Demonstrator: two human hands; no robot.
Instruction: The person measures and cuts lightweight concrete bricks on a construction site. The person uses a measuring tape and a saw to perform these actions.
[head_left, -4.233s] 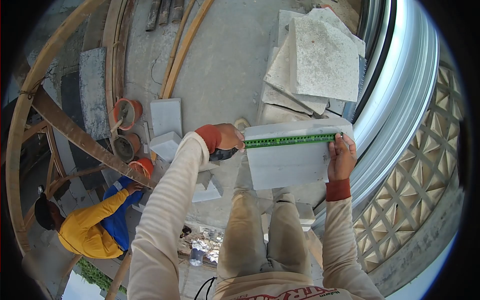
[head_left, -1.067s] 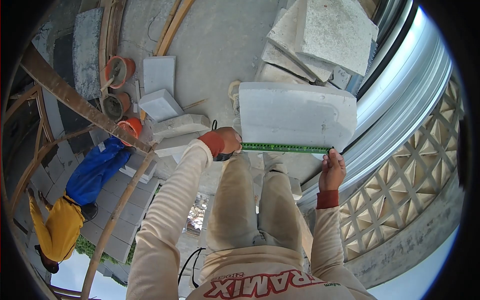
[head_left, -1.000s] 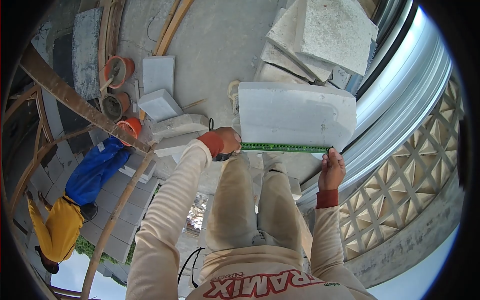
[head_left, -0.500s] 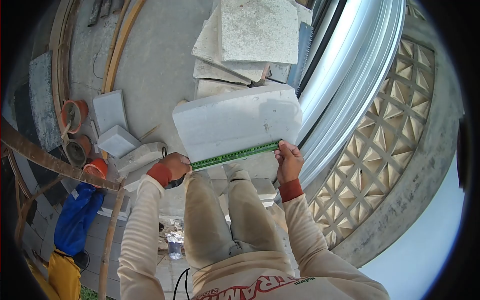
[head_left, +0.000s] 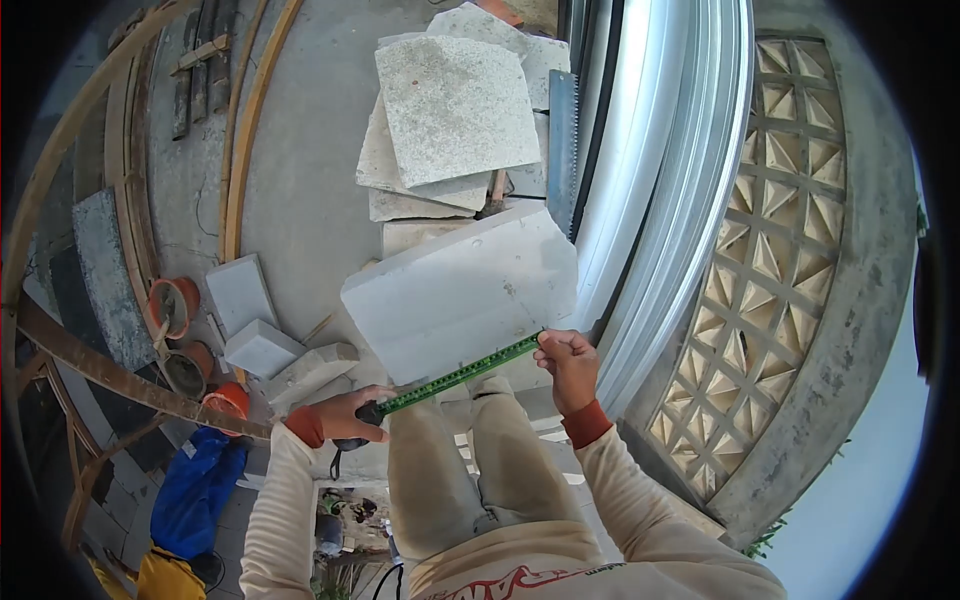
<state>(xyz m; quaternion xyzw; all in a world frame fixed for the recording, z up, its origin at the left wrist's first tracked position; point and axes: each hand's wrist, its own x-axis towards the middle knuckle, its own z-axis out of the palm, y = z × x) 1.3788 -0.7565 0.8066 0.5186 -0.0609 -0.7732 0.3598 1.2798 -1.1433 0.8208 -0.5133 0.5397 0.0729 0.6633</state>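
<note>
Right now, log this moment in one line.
left hand: holding tape case | green blade: extended along pale block | right hand: pinching blade's end

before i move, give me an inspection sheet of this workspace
surface: grey concrete floor
job's things: green tape drawn out along the block's near edge, contact unclear
clutter: stacked slabs beyond the block, saw beside them, buckets at left
hands: left hand holds the tape's case, right hand pinches its end
cables: thin black cord by the shirt
surroundings: patterned wall right, another person lower left
</note>
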